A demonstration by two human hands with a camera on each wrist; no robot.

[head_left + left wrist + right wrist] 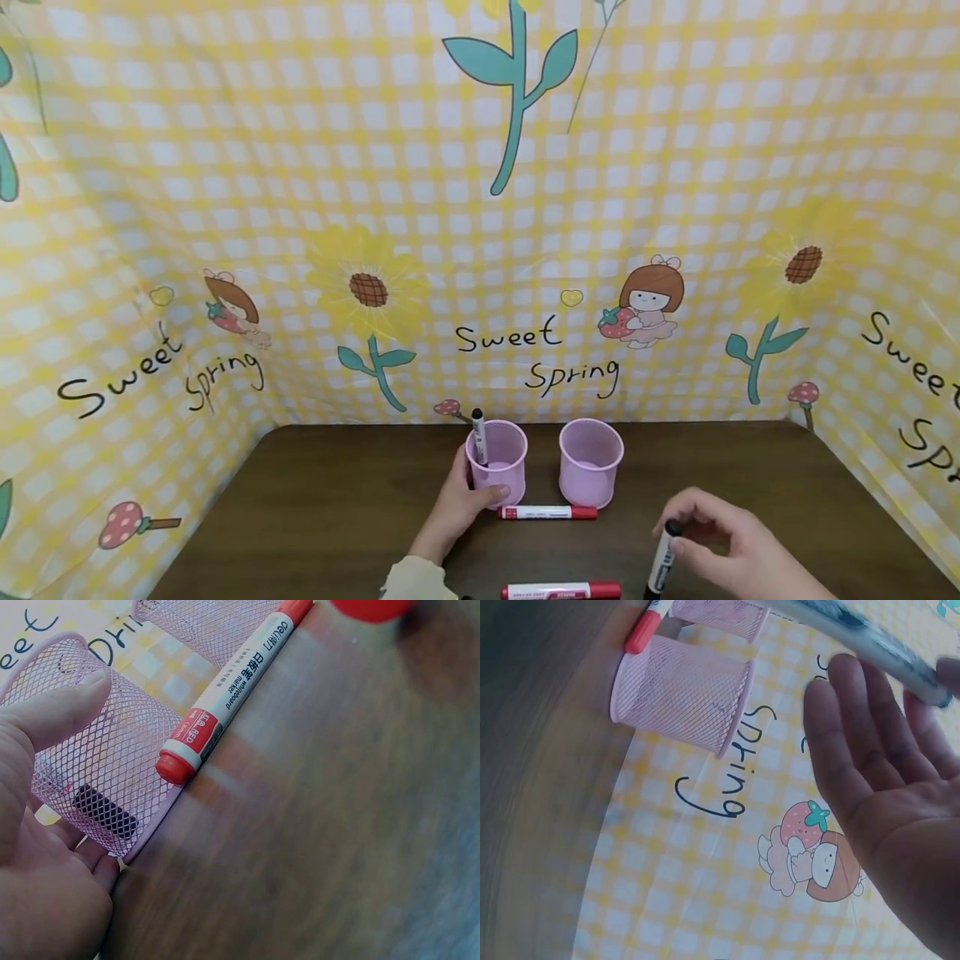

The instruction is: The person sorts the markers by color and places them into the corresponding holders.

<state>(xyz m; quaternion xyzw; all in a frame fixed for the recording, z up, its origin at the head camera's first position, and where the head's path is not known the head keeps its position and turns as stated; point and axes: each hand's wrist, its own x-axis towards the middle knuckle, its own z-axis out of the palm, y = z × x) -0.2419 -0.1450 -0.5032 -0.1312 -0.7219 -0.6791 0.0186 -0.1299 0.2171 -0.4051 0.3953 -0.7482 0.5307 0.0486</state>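
Observation:
My left hand (pixel 455 510) grips a pink mesh pen cup (pixel 510 473) from its left side, with the thumb across the front. Inside that cup leans a black-capped marker (pixel 480 442); its dark end shows through the mesh in the left wrist view. To the right, my right hand (pixel 723 542) pinches a second black-capped whiteboard marker (pixel 662 562) between thumb and fingers, tilted with its cap up. Beyond this hand stands another pink mesh cup (pixel 588 483). A red whiteboard marker (pixel 225 694) lies in front of the cups.
A second red marker (pixel 561 591) lies nearer on the dark wooden table (pixel 322 508). By the left sleeve (pixel 414 578) a small black tip shows at the frame's bottom edge. Yellow checked cloth (pixel 480 208) hangs behind the table and along both sides.

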